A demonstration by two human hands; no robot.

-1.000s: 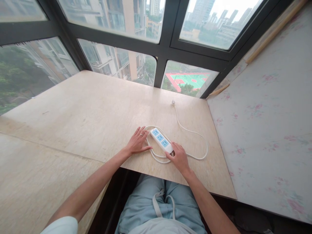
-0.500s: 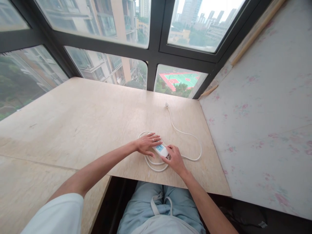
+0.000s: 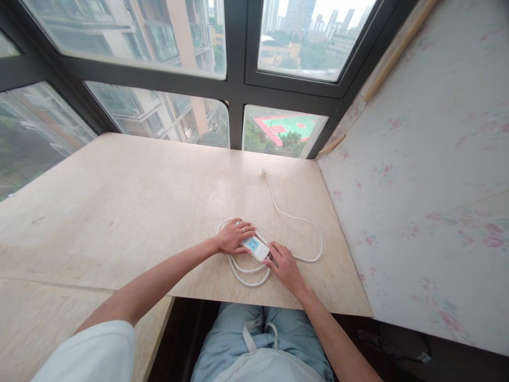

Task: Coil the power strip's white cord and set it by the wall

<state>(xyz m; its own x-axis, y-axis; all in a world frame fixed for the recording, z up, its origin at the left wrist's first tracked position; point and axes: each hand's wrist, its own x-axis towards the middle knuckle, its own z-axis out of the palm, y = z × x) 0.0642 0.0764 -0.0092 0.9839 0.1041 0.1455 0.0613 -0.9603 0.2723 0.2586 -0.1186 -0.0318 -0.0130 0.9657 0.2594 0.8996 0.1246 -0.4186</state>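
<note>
A white power strip [image 3: 260, 251] with a pale blue socket face lies slanted on the tabletop. My left hand [image 3: 233, 236] is closed over its far left part, fingers across the top and thumb along the near side. A ring shows on one finger. My right hand [image 3: 285, 268] is at the strip's near right end, thumb and fingers curled toward each other. A small dark patch shows between them, and what they hold is hidden. The white cord [image 3: 248, 285] loops around beneath the strip and runs to a plug [image 3: 263, 172] lying farther back.
The pale wood-patterned tabletop [image 3: 159, 196] reaches dark window frames [image 3: 236, 124] at the back. A flower-patterned wall [image 3: 417, 185] stands along the right. My legs [image 3: 238, 329] are below the front edge, with a dark gap beside them.
My right hand has drawn slightly away from the strip's end, so more of the white casing shows. My left hand stays on the strip. The whole view has shifted a little.
</note>
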